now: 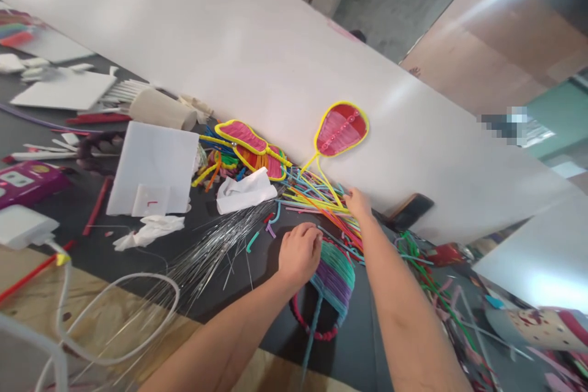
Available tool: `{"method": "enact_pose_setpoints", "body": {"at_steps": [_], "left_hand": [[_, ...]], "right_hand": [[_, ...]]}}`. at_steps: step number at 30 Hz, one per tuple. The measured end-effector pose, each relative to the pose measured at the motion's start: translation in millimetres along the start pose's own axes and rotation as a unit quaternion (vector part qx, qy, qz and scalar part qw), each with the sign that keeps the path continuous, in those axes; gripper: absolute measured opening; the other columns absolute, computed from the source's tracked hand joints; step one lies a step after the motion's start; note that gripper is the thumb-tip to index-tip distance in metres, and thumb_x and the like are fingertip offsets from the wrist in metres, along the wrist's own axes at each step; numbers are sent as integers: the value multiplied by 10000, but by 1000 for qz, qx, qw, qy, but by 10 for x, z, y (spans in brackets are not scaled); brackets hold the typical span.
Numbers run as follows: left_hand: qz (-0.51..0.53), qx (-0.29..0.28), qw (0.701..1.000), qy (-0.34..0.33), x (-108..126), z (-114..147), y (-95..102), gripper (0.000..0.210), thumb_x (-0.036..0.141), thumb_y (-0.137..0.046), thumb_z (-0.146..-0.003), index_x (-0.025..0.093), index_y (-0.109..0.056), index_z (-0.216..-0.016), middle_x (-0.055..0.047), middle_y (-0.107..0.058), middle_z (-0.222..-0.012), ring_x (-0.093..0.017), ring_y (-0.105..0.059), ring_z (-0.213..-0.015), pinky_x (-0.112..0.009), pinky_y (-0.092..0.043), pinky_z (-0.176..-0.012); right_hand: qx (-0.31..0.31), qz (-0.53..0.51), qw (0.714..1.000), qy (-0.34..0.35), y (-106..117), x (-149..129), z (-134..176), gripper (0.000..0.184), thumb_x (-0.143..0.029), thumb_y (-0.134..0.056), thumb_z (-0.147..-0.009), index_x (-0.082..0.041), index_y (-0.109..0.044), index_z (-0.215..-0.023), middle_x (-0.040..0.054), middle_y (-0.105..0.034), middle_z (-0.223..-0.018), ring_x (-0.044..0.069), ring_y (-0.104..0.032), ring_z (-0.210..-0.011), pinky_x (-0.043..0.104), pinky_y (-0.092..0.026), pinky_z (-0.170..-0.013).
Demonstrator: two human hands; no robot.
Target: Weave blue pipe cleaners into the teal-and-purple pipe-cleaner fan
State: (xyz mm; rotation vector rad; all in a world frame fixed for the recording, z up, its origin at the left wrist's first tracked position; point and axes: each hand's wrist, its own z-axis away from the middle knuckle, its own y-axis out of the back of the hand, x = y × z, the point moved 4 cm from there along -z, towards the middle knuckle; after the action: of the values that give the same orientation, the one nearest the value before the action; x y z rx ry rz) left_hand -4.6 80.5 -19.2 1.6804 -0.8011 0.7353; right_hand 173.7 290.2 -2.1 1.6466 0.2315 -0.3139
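My left hand (299, 252) is curled at the upper left edge of a teal and purple striped pipe-cleaner piece (334, 278), its fingertips partly hidden. A teal stem runs down from this piece, over a dark red wrapped ring (326, 335). Farther off, my right hand (358, 203) reaches into the edge of a pile of coloured pipe cleaners (316, 199). Its fingers are drawn together there; what they hold, if anything, is too small to make out. Just beyond, a red and pink petal shape with a yellow rim (342, 128) leans on the white panel.
The white panel (257, 55) slants behind the work. A phone (411, 211) rests against it. Thin metal wires (211, 251) lie to the left, near crumpled tissue (245, 190), a white board (154, 162) and a looped white cable (114, 355). Yellow-rimmed shapes (252, 147) lie behind the tissue.
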Motion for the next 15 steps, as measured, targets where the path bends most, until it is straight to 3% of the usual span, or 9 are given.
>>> {"method": "enact_pose_setpoints", "body": {"at_steps": [4, 8, 12, 15], "left_hand": [[-10, -8, 1000, 10, 2, -5, 7, 262, 265, -382, -934, 265, -642, -968, -18, -633, -1141, -172, -562, -1046, -333, -407, -843], [-15, -1, 1000, 7, 8, 1, 5, 246, 274, -397, -930, 271, -643, -942, -8, -638, -1125, -180, -560, -1044, -338, -406, -842], [-6, 16, 1000, 5, -2, -4, -3, 221, 264, -415, -922, 267, -634, -947, -10, -647, -1105, -185, -562, -1033, -342, -411, -832], [25, 44, 999, -2, -21, -8, 1, 191, 249, -438, -906, 260, -620, -961, -11, -659, -1061, -199, -568, -1015, -354, -416, -825]], "right_hand": [[-5, -57, 998, -24, 5, 66, -2, 283, -326, -525, -910, -194, -554, -1158, 81, -560, -1198, 196, -585, -990, 397, -507, -835], [57, -164, 984, -31, 292, 137, -45, 313, -333, -549, -895, -164, -551, -1158, 77, -572, -1171, 210, -592, -979, 404, -513, -815], [178, -306, 935, -5, 787, 166, -34, 272, -404, -543, -847, -135, -576, -868, 30, -655, -826, 154, -628, -744, 274, -505, -651], [261, -394, 881, 34, 1199, 124, 123, 254, -438, -525, -816, -187, -495, -802, -21, -630, -721, 106, -622, -663, 227, -479, -610]]}}
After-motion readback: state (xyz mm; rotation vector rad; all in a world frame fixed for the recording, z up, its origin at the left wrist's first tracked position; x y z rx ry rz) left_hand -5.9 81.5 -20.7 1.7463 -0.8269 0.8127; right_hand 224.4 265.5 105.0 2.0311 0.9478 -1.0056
